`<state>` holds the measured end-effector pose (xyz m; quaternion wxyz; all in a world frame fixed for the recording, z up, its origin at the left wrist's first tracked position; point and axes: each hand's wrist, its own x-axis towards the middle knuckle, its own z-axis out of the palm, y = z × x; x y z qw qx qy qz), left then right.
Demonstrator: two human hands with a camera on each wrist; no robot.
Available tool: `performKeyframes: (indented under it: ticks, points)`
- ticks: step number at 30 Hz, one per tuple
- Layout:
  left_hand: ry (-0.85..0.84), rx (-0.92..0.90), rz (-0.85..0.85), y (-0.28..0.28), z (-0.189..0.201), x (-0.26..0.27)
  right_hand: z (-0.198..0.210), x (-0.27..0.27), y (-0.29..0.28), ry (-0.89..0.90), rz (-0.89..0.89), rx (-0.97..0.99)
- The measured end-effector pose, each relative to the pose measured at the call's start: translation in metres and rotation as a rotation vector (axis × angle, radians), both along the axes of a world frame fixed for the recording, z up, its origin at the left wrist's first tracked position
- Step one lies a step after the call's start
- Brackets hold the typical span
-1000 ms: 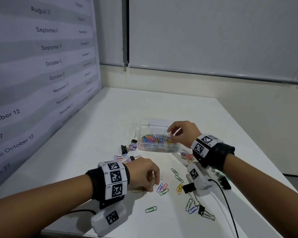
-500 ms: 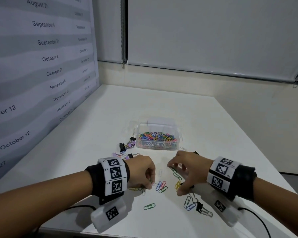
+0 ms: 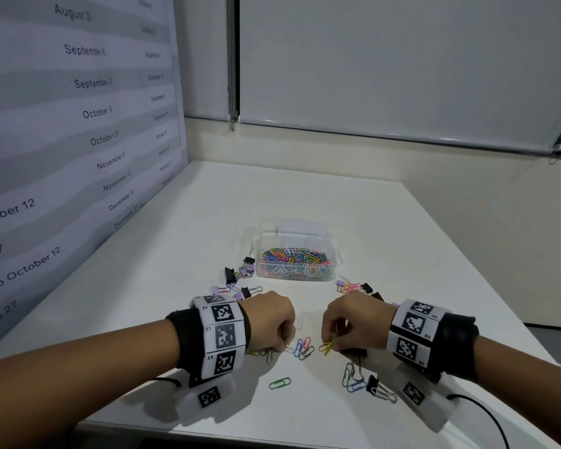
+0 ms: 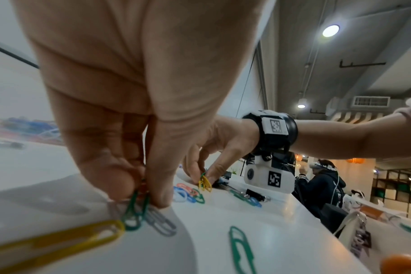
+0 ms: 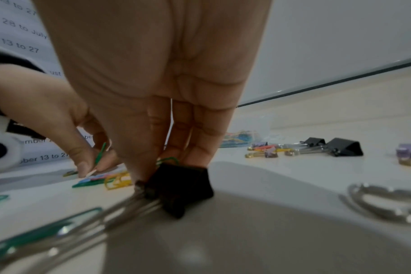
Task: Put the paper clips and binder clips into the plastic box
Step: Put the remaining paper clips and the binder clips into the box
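Note:
The clear plastic box, full of coloured paper clips, stands mid-table. In front of it my left hand pinches a green paper clip together with others between thumb and fingers, low on the table. My right hand pinches yellow paper clips just off the surface, seen also in the left wrist view as yellow paper clips. A black binder clip lies right under the right palm. Loose coloured paper clips lie between the two hands.
A green paper clip lies near the front edge, with blue clips and a black binder clip to its right. More binder clips lie left of the box and more binder clips lie right of it. A dated wall panel bounds the left.
My right hand has come back from over the box to the loose clips near me and pinched the yellow ones. The left hand stayed low over its clips.

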<state>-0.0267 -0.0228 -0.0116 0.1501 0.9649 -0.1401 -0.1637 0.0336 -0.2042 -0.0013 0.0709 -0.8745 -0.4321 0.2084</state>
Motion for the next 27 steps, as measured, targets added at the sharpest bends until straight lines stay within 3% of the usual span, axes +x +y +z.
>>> performKeyframes:
  ticks: [4,14,19,27]
  points:
    - [0.019,0.041,-0.032,-0.002,0.001,0.001,-0.002,-0.003,0.003,-0.057,0.044,-0.070]
    - [0.017,0.110,-0.039,0.000,0.005,0.014,0.000,0.001,0.016,-0.015,-0.059,-0.126]
    - [-0.103,0.044,0.018,0.011,0.025,0.037,-0.004,0.003,0.018,-0.024,-0.064,-0.105]
    - [-0.379,-0.166,0.296,0.029,0.042,0.084,-0.002,0.006,0.024,0.004,-0.080,-0.098]
